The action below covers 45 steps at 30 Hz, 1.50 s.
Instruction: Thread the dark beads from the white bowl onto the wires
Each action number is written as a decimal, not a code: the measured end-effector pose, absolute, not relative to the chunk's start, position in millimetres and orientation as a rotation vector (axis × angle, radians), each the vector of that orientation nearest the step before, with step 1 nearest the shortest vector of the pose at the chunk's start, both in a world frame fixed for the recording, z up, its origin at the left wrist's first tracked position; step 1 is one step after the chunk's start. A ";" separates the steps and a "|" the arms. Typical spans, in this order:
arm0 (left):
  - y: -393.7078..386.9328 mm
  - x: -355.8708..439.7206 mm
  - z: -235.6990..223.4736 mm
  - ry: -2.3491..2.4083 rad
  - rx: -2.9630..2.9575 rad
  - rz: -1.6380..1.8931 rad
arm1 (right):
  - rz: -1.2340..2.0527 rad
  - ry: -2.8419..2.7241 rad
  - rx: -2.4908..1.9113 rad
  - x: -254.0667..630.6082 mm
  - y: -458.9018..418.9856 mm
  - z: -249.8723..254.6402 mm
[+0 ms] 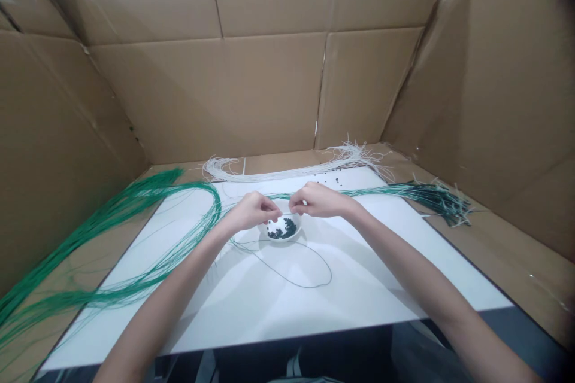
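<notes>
A small white dish (pixel 283 235) of tiny dark beads rests in the middle of a white board (pixel 381 275). My left hand (pixel 252 210) and my right hand (pixel 315 200) hover just above the dish, fingertips close together. Both are pinched on a thin dark green cord (pixel 309 283), which loops down over the board in front of the dish. Whether either hand also pinches a bead is too small to tell.
A thick bundle of green cords (pixel 135 239) sweeps across the left side. More green cords with white tips (pixel 431 197) lie at the right. White cords (pixel 287 170) lie at the back. Loose beads (pixel 330 180) lie behind my hands. Cardboard walls (pixel 269 72) enclose everything.
</notes>
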<state>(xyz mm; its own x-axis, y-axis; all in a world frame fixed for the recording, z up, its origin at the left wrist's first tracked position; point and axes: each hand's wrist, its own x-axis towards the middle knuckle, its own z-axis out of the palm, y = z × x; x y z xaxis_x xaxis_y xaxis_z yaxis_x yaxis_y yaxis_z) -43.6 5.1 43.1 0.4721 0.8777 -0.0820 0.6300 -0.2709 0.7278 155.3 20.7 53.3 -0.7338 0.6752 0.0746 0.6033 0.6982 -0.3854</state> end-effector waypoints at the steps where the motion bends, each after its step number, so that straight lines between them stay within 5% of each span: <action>1: 5.5 -44.1 42.2 1.257 2.005 0.453 | 0.542 -2.664 -1.033 156.1 20.9 53.5; 12: 12.7 -46.8 34.2 1.256 1.976 0.571 | 0.741 -2.449 -0.967 151.3 19.5 49.3; 26: 17.9 -48.3 36.9 1.009 1.393 0.712 | 0.557 -2.261 -1.026 150.9 27.6 42.5; 45: 16.4 -57.2 45.0 0.997 1.299 0.619 | 0.446 -2.316 -1.101 159.9 29.7 50.7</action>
